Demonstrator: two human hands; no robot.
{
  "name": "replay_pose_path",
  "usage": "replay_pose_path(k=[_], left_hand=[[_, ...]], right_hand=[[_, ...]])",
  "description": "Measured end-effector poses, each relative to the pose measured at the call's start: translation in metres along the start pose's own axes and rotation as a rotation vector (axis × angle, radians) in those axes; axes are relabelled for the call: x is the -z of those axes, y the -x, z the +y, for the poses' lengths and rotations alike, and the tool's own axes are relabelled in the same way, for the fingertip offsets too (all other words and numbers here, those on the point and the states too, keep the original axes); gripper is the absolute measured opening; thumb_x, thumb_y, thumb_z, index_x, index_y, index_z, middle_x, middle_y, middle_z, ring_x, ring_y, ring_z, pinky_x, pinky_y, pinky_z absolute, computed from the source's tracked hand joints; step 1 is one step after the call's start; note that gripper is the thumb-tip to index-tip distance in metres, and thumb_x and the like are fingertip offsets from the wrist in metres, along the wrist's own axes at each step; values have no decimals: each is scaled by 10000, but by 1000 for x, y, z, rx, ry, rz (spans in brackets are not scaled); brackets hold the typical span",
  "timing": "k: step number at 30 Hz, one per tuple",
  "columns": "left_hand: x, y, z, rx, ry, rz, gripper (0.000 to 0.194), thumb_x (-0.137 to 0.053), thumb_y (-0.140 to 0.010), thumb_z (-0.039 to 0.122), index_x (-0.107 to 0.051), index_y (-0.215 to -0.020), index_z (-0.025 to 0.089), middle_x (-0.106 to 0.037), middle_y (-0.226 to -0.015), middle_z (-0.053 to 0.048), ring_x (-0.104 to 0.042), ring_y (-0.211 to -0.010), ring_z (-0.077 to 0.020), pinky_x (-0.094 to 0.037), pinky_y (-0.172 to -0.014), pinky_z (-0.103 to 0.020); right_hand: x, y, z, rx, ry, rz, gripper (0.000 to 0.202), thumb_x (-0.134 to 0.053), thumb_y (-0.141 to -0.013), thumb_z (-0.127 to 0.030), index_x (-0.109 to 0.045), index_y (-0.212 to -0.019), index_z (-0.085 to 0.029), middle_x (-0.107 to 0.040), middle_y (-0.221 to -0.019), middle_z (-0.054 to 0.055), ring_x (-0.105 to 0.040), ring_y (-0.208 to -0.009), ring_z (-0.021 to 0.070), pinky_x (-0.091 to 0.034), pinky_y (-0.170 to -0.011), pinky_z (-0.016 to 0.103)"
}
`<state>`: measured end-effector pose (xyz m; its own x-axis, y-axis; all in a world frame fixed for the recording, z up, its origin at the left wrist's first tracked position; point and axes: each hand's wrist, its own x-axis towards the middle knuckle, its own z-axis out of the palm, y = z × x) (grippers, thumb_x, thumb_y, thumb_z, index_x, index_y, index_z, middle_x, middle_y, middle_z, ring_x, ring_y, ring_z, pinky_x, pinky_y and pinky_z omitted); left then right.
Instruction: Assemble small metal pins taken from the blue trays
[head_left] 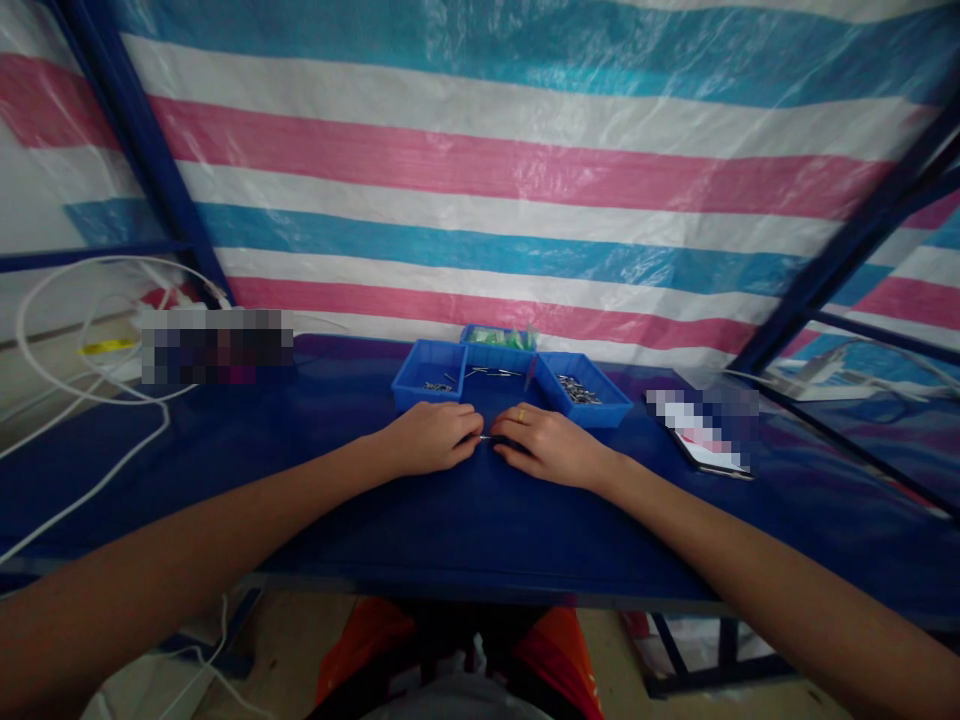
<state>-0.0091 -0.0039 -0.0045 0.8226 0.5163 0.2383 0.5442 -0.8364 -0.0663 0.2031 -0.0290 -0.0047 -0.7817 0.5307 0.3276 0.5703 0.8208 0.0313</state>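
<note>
Close together over the front-middle of the blue table, my left hand (435,438) and my right hand (551,445) face each other with fingers closed. A thin silvery metal piece (486,437) bridges the small gap between their fingertips, its ends hidden in the fingers. Its exact kind is too small to make out. Just behind my left hand stands a blue bin (405,392) with a few small metal parts (437,386). Another blue bin (600,412), behind my right hand, holds many small metal parts (576,390). Several slender metal pieces (495,372) lie between the bins.
A third blue bin (499,354) at the back holds green-and-clear plastic packaging (499,339). On the right of the blue table (480,530) lies a phone (705,440), partly blurred out. White cables (112,490) trail across the left side. A striped plastic sheet (480,200) hangs behind.
</note>
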Motion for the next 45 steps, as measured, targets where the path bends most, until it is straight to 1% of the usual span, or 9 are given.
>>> replay_pose_path(k=[6, 10, 14, 17, 22, 28, 34, 38, 45], left_hand=[[3, 0, 2, 32, -4, 64, 161, -395, -898, 264, -530, -883, 178, -587, -857, -12, -567, -805, -139, -402, -678, -241], [4, 0, 2, 44, 8, 52, 150, -405, -893, 261, -528, -877, 176, -590, -853, -14, -570, -796, -139, -403, -672, -243], [2, 0, 2, 36, 7, 28, 145, -415, -889, 268, -527, -867, 178, -589, -848, -12, -571, -786, -143, -396, -649, -242], [0, 0, 1, 7, 12, 16, 144, -420, -888, 269, -533, -866, 182, -586, -850, -9, -571, -801, -142, -395, -649, -237], [-1, 0, 2, -31, 10, 12, 153, -427, -891, 282, -541, -860, 185, -588, -855, -2, -572, -807, -139, -398, -654, -232], [1, 0, 1, 15, -13, 38, 173, -408, -902, 284, -546, -876, 183, -583, -864, -9, -574, -816, -143, -406, -658, -231], [0, -1, -3, 65, 17, 117, 206, -409, -908, 317, -553, -879, 172, -580, -873, -14, -575, -808, -135, -420, -684, -235], [1, -1, 0, -1, 67, 165, 222, -405, -917, 321, -565, -889, 170, -584, -872, -11, -577, -812, -126, -422, -710, -228], [1, -1, 4, -98, 101, 219, 217, -411, -919, 304, -588, -918, 178, -598, -877, -10, -582, -817, -123, -418, -722, -215]], right_hand=[[-2, 1, 7, -58, 51, -7, 236, -396, -922, -249, -606, -958, -148, -613, -902, 91, -560, -878, 186, -471, -781, 323], [-1, 2, 7, -58, 53, -12, 258, -373, -934, -262, -605, -925, -149, -608, -842, 76, -564, -799, 171, -459, -739, 302], [0, 2, 4, -47, 61, -7, 274, -350, -942, -267, -598, -920, -152, -607, -824, 70, -562, -755, 160, -452, -701, 289], [1, 1, 2, -46, 66, 4, 287, -333, -948, -269, -594, -917, -155, -608, -821, 69, -563, -767, 162, -452, -710, 288], [3, 1, 0, -34, 37, 38, 282, -327, -948, -259, -588, -942, -152, -612, -876, 83, -564, -854, 176, -454, -773, 302], [2, 1, 2, -53, 34, 40, 276, -331, -944, -259, -585, -951, -151, -607, -875, 83, -561, -851, 179, -458, -777, 308], [1, 2, 6, -83, 53, 1, 227, -377, -922, -219, -590, -938, -143, -599, -854, 76, -554, -819, 175, -460, -750, 303], [-3, 2, 8, -73, 45, -17, 196, -415, -908, -205, -601, -908, -146, -598, -844, 74, -552, -808, 168, -459, -730, 289], [-4, 1, 2, -11, 2, -37, 200, -420, -910, -205, -610, -936, -146, -607, -891, 78, -546, -832, 170, -457, -743, 286]])
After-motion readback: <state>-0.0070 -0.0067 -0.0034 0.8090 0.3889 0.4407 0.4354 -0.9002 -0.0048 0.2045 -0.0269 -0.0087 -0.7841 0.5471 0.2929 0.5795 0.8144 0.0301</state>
